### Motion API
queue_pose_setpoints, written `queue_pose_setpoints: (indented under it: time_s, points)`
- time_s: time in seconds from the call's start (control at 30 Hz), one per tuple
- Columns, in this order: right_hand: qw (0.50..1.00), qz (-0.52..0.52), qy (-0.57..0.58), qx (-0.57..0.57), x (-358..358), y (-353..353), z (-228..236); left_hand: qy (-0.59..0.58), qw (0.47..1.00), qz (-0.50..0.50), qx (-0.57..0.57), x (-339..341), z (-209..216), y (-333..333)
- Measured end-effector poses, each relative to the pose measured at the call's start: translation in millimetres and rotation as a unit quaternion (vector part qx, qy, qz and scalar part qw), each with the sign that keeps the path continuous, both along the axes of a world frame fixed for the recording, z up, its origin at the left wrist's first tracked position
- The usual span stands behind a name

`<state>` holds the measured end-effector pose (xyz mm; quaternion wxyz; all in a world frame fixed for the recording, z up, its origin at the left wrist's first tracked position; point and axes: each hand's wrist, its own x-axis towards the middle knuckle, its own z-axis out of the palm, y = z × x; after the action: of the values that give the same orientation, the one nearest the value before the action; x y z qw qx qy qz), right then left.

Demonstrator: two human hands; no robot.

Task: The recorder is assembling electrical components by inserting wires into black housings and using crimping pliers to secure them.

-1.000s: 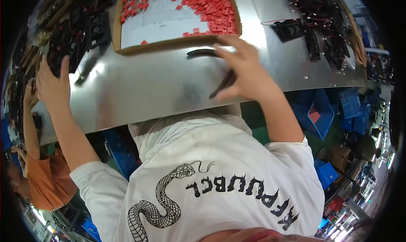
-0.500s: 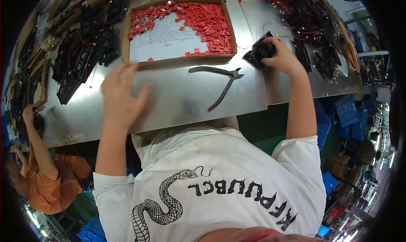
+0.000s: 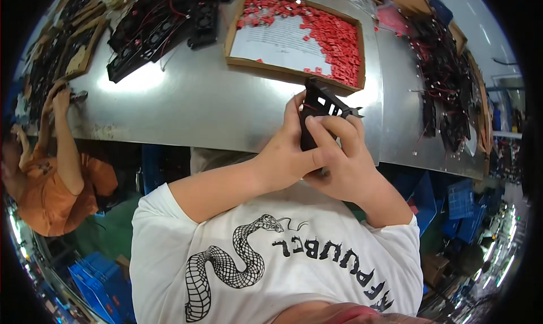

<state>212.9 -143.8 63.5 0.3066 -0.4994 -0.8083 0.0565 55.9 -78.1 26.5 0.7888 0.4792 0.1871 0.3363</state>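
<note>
Both hands are together in front of my shirt, above the table's near edge, with a black plastic fan housing (image 3: 313, 95) between them. It is tilted, and rectangular cutouts show along its face. My left hand (image 3: 283, 157) grips its left side. My right hand (image 3: 348, 162) closes on the lower part, thumb and fingers bent against it; the fingers hide what they touch. Just beyond the right fingers the dark jaws of cutting pliers (image 3: 356, 112) stick out, the rest covered by hands and housing. A shallow cardboard box (image 3: 266, 68) of small red connectors (image 3: 345, 52) lies farther off.
Black fan assemblies (image 3: 153, 32) with red wires lie at the back left. More wired fan units (image 3: 447, 80) are heaped on the right. At far left a co-worker in an orange shirt (image 3: 56, 196) handles parts by a cardboard tray (image 3: 82, 55). Blue crates (image 3: 99, 284) stand below.
My right hand has brought the fan housing from the right side of the table toward me. My left hand, empty before, has come across and taken hold of it. The view has shifted left.
</note>
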Motion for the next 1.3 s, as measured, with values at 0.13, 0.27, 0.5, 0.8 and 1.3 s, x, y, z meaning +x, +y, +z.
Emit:
queue_pose_setpoints:
  time_s: [0.13,0.27,0.5,0.8,1.3]
  points:
    - [0.975,0.118,0.111,0.154,3,19,-12,0.118,0.984,0.001,0.130,-23,-5,4]
    - [0.852,-0.048,0.473,-0.221,-1,25,7,0.206,0.919,0.048,0.331,-41,-10,11]
    - [0.880,-0.018,0.341,-0.329,-11,55,-4,0.316,0.771,0.154,0.531,-72,-23,30]
    - [0.941,-0.293,-0.152,-0.076,92,276,-61,0.503,0.646,0.182,0.545,-91,-40,46]
    - [0.969,-0.211,0.029,-0.121,85,240,-63,0.489,0.668,0.171,0.534,-87,-58,58]
